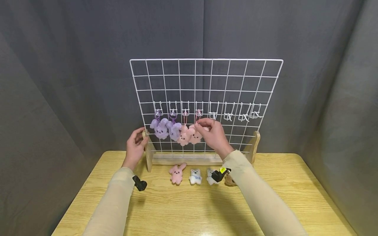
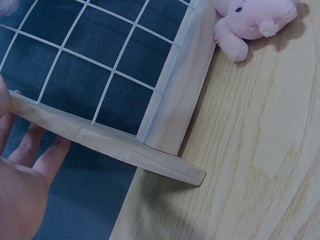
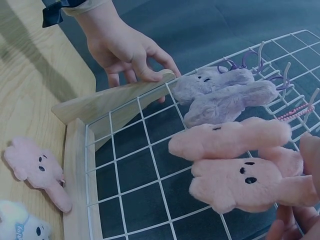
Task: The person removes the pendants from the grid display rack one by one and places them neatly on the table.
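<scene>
Below the fourth hook (image 1: pixel 199 114) from left, the pink plush (image 1: pixel 196 138) hangs long-axis vertical, left of the nearer right hand (image 1: pixel 215 135), fingers pinching its ear; left hand (image 1: pixel 136 149) grips wooden stand (image 1: pixel 149 154).

Matte dark-grey fabric curtains enclose the area on 3 sides: rear (image 1: pixel 165 29), left (image 1: pixel 29 131) and right (image 1: pixel 333 108). 1 vertical seam (image 1: pixel 203 29) runs down the rear curtain near centre; soft creases show on the right. Furniture: 1 pale yellow wood-grain bench (image 1: pixel 183 209), 2 far corners rounded. Light: a pale glare at the bench's near edge, a soft-edged shadow right of centre. Both wrist views render the fabric bluish.
</scene>
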A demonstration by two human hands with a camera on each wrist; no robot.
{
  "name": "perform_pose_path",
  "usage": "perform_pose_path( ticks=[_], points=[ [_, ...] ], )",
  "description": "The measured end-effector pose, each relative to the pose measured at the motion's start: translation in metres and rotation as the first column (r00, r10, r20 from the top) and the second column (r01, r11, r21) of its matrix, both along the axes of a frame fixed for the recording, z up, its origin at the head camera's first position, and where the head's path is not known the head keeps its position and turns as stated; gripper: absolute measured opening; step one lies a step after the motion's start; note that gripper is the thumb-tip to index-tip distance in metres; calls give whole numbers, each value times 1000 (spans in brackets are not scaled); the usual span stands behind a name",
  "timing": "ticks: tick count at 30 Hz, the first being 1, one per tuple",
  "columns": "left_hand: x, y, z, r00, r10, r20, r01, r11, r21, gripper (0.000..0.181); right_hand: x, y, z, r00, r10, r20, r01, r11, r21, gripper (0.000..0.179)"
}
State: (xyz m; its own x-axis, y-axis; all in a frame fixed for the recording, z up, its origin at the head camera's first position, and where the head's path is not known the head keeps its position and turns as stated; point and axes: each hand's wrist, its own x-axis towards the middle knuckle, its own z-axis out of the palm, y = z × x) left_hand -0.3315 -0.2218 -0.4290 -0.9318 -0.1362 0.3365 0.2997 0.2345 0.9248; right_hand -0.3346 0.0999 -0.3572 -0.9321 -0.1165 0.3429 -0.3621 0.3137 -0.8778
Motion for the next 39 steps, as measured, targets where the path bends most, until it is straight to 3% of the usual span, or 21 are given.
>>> perform_pose_path(
  ticks=[8, 18, 39],
  points=[
    [1, 1, 2, 1000, 0, 1, 0, 1000, 2, 45, 3, 1, 2, 999, -14, -29, 14, 1000, 18, 19],
    [1, 0, 3, 1000, 8, 17, -8, 1000, 0, 45, 7, 4, 2, 992, -36, -118, 42, 998, 49, 24],
    [-2, -1, -1, 999, -3, -34, 4, 1000, 25, 44, 13, 12, 0, 993, -18, -115, 18, 1000, 3, 20]
  ],
)
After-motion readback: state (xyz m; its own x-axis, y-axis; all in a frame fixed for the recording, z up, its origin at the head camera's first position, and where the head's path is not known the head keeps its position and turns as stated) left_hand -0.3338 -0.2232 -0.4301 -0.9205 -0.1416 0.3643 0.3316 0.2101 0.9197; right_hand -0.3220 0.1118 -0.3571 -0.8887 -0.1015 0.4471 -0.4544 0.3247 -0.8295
